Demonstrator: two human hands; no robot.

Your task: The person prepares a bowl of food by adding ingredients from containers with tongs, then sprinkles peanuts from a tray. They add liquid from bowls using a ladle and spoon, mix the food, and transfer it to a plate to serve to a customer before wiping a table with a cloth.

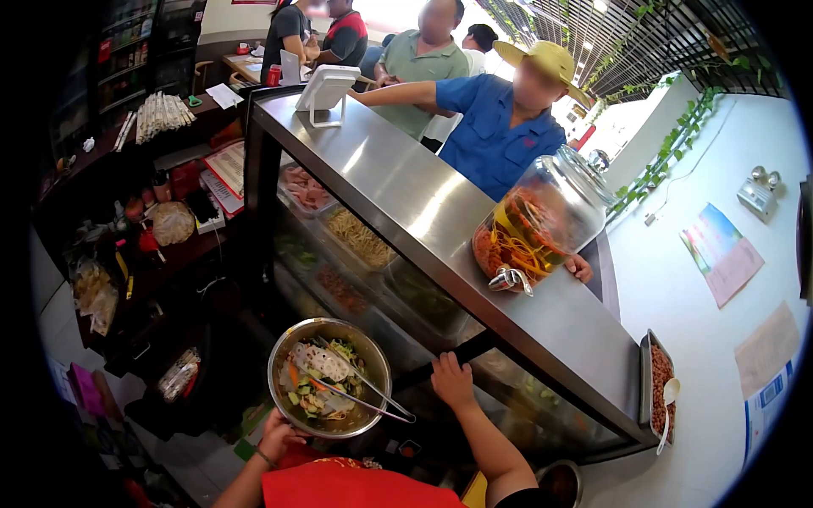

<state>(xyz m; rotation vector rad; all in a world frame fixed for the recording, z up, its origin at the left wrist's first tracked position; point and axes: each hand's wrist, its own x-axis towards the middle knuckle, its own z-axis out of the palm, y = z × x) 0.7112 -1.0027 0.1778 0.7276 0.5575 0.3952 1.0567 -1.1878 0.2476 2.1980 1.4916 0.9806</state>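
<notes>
My left hand (pixel 279 438) is closed on the lower left rim of a stainless steel mixing bowl (pixel 277 398), holding it up in front of me. Inside lie cut vegetables (pixel 315 398), with orange and green pieces, and a pale slice with holes that looks like lotus root (pixel 322 359). Metal tongs (pixel 360 398) rest in the bowl, their end sticking out over the right rim. My right hand (pixel 453 378) lies on the dark frame of the glass display case (pixel 406 370), fingers slightly apart, holding nothing.
Food tubs (pixel 360 237) sit inside the case. On its steel top (pixel 398 182) stand a white tablet stand (pixel 327 95) and a glass jar (pixel 542 222) with a tap. A person in a blue shirt (pixel 500 127) stands across the counter. A tray of nuts (pixel 659 372) is at right.
</notes>
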